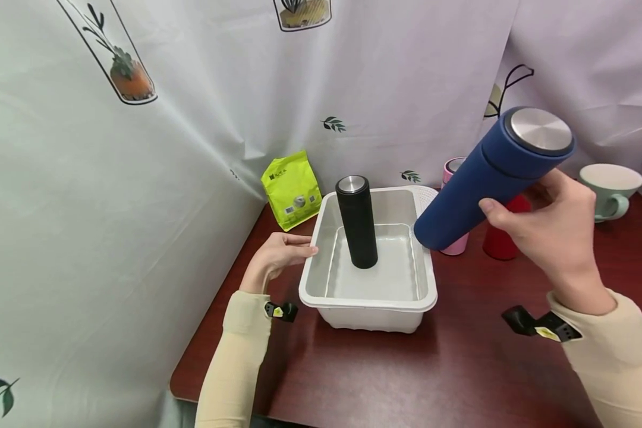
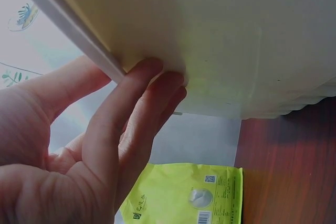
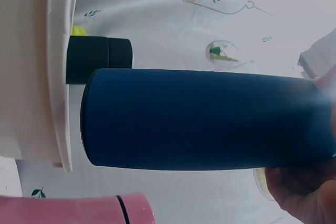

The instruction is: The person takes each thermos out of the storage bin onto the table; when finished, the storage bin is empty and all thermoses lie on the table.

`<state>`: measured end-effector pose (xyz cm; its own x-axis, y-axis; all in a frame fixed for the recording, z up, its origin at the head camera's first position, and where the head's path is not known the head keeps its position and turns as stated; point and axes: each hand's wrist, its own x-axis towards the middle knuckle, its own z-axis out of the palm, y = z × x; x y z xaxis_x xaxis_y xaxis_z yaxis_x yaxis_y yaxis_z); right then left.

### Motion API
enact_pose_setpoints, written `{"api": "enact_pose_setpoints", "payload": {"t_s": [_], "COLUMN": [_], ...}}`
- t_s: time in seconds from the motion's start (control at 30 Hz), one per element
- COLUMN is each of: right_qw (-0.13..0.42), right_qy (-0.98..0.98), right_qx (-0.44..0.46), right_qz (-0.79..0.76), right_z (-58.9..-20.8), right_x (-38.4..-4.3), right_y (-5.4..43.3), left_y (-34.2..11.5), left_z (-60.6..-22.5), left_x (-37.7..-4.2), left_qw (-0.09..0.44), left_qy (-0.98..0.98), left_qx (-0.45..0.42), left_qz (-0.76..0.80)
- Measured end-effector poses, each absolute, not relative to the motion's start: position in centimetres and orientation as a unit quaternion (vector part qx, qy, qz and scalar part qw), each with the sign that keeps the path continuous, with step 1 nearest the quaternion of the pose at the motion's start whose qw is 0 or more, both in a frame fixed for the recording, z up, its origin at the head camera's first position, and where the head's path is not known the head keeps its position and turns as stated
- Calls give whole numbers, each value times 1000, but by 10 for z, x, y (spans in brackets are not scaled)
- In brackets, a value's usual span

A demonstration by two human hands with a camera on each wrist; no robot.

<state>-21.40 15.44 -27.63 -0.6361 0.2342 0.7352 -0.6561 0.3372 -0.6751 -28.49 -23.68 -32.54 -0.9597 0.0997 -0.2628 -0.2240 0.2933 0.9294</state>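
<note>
A blue thermos bottle (image 1: 481,178) with a steel cap is gripped near its top by my right hand (image 1: 559,232). It tilts, its base overlapping the right rim of a white plastic basin (image 1: 371,318) in the head view. My left hand (image 1: 280,255) pinches the basin's left rim, thumb on one side and fingers (image 2: 126,98) under the lip along the outer wall. Inside the basin a black thermos bottle (image 1: 358,226) stands upright. The right wrist view shows the blue bottle's lower end above the rim, with the black bottle's top behind it.
A bright green pouch (image 1: 293,190) stands behind the basin at the left. On the right, a pink bottle (image 1: 455,245), a red container (image 1: 499,244) and a pale green mug (image 1: 610,190) stand on the dark red table (image 1: 353,374). Patterned cloth (image 1: 203,77) hangs behind.
</note>
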Motion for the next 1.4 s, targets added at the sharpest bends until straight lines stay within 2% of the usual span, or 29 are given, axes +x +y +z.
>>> {"api": "enact_pose_setpoints", "payload": {"t_s": [0.47, 1.4], "right_qw": [384, 390], "right_qy": [-772, -824], "right_qx": [49, -15], "right_qz": [505, 410], "right_z": [-292, -331], "right_x": [-212, -222], "right_y": [172, 216], "left_y": [-237, -238], "left_z": [-324, -324], "left_x": [-284, -283], "left_qw": [136, 136], "left_qy": [792, 790], "left_qx": [-38, -34], "left_qz": [594, 597]}}
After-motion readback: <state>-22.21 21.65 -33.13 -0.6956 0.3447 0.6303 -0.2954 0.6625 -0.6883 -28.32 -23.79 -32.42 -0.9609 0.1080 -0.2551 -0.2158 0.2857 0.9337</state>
